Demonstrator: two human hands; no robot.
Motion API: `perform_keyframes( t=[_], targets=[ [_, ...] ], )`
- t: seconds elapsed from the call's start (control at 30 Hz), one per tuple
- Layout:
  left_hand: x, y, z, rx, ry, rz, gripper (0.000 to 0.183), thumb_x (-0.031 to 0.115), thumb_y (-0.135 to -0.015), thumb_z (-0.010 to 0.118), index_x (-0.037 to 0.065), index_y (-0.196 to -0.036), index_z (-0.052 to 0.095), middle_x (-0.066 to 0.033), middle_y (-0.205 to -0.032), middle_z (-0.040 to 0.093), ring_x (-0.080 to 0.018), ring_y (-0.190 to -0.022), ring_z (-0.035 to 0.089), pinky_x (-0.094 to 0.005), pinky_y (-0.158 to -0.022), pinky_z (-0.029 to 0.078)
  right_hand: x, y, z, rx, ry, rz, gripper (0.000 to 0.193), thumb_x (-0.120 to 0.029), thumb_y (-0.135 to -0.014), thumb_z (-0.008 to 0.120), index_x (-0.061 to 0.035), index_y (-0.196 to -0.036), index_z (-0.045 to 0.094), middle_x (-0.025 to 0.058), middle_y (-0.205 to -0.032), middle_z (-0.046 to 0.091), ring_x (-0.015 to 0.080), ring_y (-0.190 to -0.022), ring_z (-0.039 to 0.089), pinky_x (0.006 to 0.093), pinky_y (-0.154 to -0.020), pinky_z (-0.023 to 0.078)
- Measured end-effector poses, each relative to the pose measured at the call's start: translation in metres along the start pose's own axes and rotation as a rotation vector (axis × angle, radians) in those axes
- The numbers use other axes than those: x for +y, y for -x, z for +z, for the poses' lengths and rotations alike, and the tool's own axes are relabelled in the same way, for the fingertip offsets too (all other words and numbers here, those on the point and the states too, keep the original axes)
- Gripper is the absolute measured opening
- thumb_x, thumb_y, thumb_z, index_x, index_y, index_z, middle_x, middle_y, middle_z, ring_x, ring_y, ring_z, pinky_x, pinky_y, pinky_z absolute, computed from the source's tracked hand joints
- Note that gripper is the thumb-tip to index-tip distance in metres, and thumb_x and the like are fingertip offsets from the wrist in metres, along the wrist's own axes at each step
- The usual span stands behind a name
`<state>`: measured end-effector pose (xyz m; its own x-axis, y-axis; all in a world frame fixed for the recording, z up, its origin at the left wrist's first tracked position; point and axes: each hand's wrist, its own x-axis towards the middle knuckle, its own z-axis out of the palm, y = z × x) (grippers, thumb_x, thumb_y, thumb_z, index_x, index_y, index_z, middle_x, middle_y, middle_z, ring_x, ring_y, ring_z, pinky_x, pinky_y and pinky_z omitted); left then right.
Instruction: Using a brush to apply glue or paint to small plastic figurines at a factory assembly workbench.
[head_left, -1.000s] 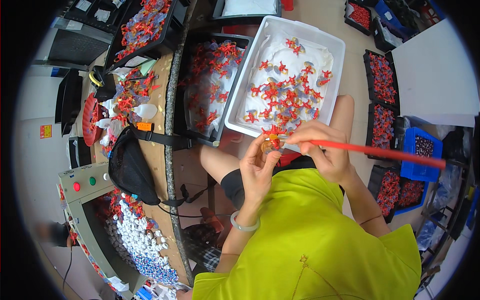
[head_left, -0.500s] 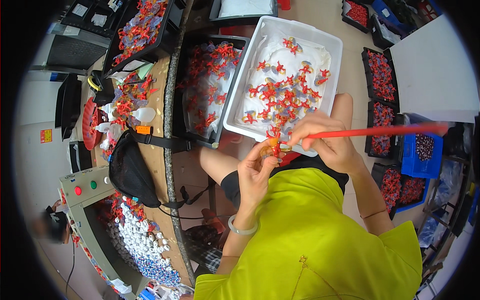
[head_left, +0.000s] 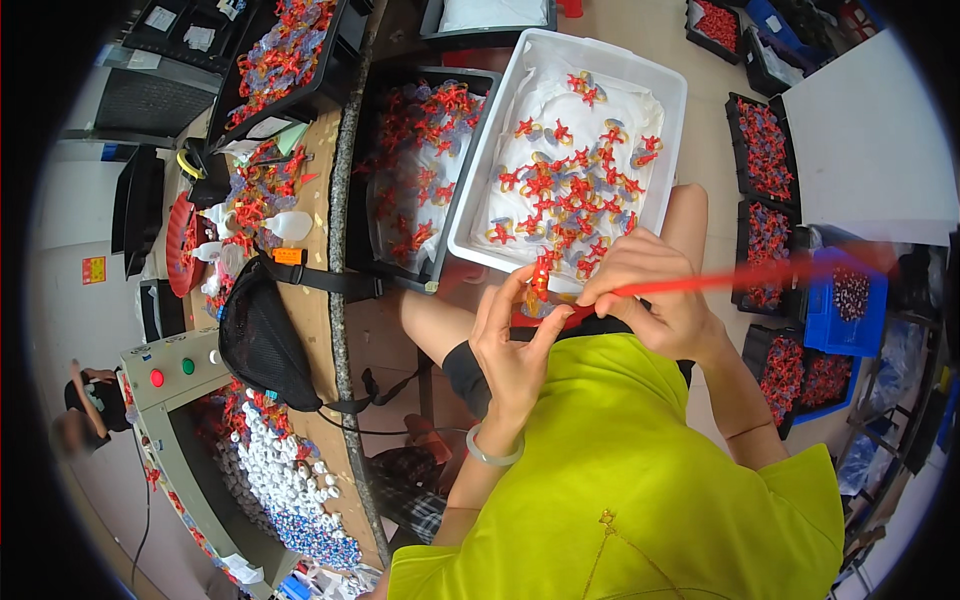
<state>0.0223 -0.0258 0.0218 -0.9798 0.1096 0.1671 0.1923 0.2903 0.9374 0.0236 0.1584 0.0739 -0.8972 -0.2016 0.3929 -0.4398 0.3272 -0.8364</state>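
My left hand [head_left: 512,350] pinches a small red plastic figure [head_left: 542,274] with a yellowish and purplish clear part below it. My right hand [head_left: 655,290] is closed round a long red stick [head_left: 735,280], which slants out to the right and is blurred at its far end. The stick's other end comes close to the figure, near my left thumb; whether they touch I cannot tell. Just beyond my hands, a white tray [head_left: 460,215] lined with white sheet bears several similar red figures [head_left: 565,190].
Left of the tray stands a black bin [head_left: 435,275] with more figures. A workbench [head_left: 318,230] carries a black mesh bag [head_left: 265,340], white bottles [head_left: 290,226] and a machine [head_left: 170,350] beside white parts. Black crates [head_left: 765,150] line the floor at right. Another person [head_left: 95,400] is at far left.
The figure has turned more upright in my left hand, whose fingers have spread a little. My right hand has shifted slightly down with the stick. The person at far left has moved.
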Motion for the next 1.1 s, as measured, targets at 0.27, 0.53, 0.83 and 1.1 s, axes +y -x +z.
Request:
perform_keyframes(
  t=[0.27,0.53,0.83,1.1],
  targets=[
    [0.004,-0.002,0.000,0.027,-0.029,0.004,0.049,0.008,-0.065,0.081,0.000,-0.109,0.061,-0.0074,-0.079,0.058,-0.0167,-0.073,0.057,-0.0278,-0.068,0.047,0.010,0.009,0.011,0.133,-0.068,0.007,0.020,-0.021,-0.087,0.060,-0.0038,-0.079,0.066,0.0058,-0.070,0.063,0.0207,-0.063,0.056,0.0322,-0.065,0.040],
    [0.002,-0.002,0.000,0.022,0.001,-0.048,0.046,0.010,-0.068,0.080,-0.001,-0.108,0.061,-0.0079,-0.080,0.058,-0.0164,-0.073,0.058,-0.0278,-0.068,0.047,0.008,0.010,0.014,0.035,0.075,-0.046,0.024,-0.026,-0.089,0.059,-0.0051,-0.077,0.065,0.0045,-0.070,0.063,0.0207,-0.064,0.057,0.0329,-0.064,0.039],
    [0.006,-0.003,-0.002,0.038,-0.088,0.000,0.048,0.008,-0.066,0.081,0.000,-0.109,0.061,-0.0073,-0.079,0.058,-0.0177,-0.073,0.058,-0.0286,-0.067,0.047,0.009,0.008,0.013,0.104,-0.032,-0.061,0.007,-0.013,-0.081,0.064,-0.0061,-0.079,0.065,0.0026,-0.069,0.062,0.0203,-0.061,0.053,0.0326,-0.063,0.038],
    [0.010,-0.002,-0.002,0.077,-0.153,0.091,0.051,0.007,-0.063,0.082,0.000,-0.109,0.062,-0.0074,-0.081,0.058,-0.0177,-0.073,0.058,-0.0292,-0.066,0.047,0.003,0.007,0.015,0.051,0.160,-0.164,0.010,-0.014,-0.074,0.068,-0.0060,-0.079,0.065,0.0031,-0.072,0.062,0.0206,-0.063,0.053,0.0331,-0.064,0.038]
  ],
)
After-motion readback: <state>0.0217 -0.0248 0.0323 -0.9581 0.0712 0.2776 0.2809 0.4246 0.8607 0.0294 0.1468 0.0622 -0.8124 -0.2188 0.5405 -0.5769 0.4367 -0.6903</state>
